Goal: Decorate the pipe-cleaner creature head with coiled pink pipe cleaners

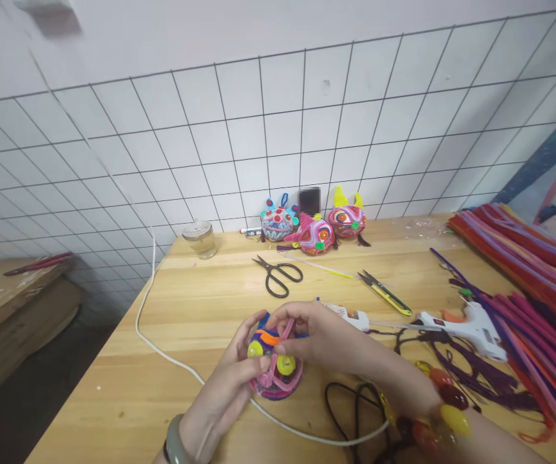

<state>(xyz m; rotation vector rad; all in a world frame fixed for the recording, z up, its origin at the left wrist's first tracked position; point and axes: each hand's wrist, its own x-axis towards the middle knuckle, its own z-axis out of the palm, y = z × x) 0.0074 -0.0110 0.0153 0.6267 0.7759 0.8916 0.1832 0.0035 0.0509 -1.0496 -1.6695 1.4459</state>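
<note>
My left hand (232, 377) is wrapped round a small ball-shaped ornament (274, 390) made of coloured pipe cleaners, with its thumb across the front. Two yellow coils like eyes, an orange and blue wavy band and pink loops show on the ornament. Between the thumb and fingers of my right hand (314, 335) is a pink pipe cleaner (288, 328), held against the ornament's upper side. My fingers cover part of the ornament, and its back is hidden. Just behind my right hand lies a white glue gun (350, 316), partly covered.
Black scissors (278, 277) and yellow-black snips (384, 292) lie ahead. Three finished ornaments (314, 235) stand by the wall, a glass cup (199, 240) at the left. Another glue gun (473, 330) and piles of pipe cleaners (524, 258) fill the right. A white cable (162, 353) crosses the table.
</note>
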